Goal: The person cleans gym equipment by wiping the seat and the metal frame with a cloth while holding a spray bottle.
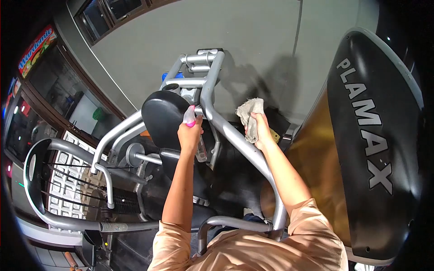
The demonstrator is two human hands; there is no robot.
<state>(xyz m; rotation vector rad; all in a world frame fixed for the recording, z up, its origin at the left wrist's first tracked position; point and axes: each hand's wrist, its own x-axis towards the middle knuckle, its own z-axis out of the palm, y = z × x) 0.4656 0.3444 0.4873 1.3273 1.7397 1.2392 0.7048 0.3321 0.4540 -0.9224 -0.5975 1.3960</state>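
My left hand (pixel 190 134) is closed around a spray bottle (pixel 201 151) with a clear body and a pink-and-white spray head. The bottle is in front of the black padded backrest (pixel 165 117) of a gym machine. In my right hand (pixel 261 128) is a crumpled greyish-white cloth (pixel 251 113), pinched between thumb and fingers. That hand is to the right of the machine's silver tube frame (pixel 235 137), and the cloth appears apart from it. The lower part of the bottle shows below my left hand.
A large black-and-gold panel lettered PLAMAX (pixel 366 126) stands close on the right. Silver handlebars (pixel 117 135) curve out at the left, beside a white lattice panel (pixel 68 180). A grey wall (pixel 262 40) rises behind the machine, and a bent tube (pixel 226 221) crosses near my body.
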